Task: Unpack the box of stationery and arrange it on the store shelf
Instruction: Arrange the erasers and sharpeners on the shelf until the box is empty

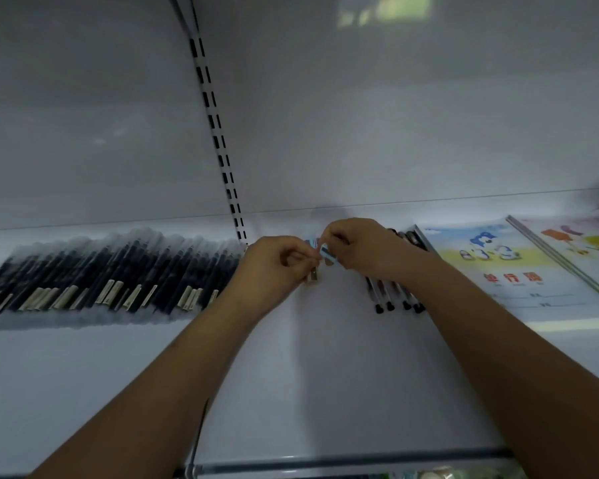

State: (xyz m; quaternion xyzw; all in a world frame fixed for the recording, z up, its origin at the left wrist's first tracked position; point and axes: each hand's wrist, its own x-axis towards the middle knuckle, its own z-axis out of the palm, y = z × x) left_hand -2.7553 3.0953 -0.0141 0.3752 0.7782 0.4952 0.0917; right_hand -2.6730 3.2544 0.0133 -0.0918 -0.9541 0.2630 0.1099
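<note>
Both hands — left hand (277, 261), right hand (353, 243) — pinch a small blue-striped eraser (327, 254), long axis slanting down-right.

A shop; slotted shelf (325, 375) (white) stocked with pens (101, 271).

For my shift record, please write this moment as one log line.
left hand: pinches small blue-white item | right hand: pinches same item | shelf: pen row left, booklet right

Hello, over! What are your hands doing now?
Both grips, left hand and right hand, pinch small blue-and-white eraser. Over white shelf. Nothing blocking.
</note>
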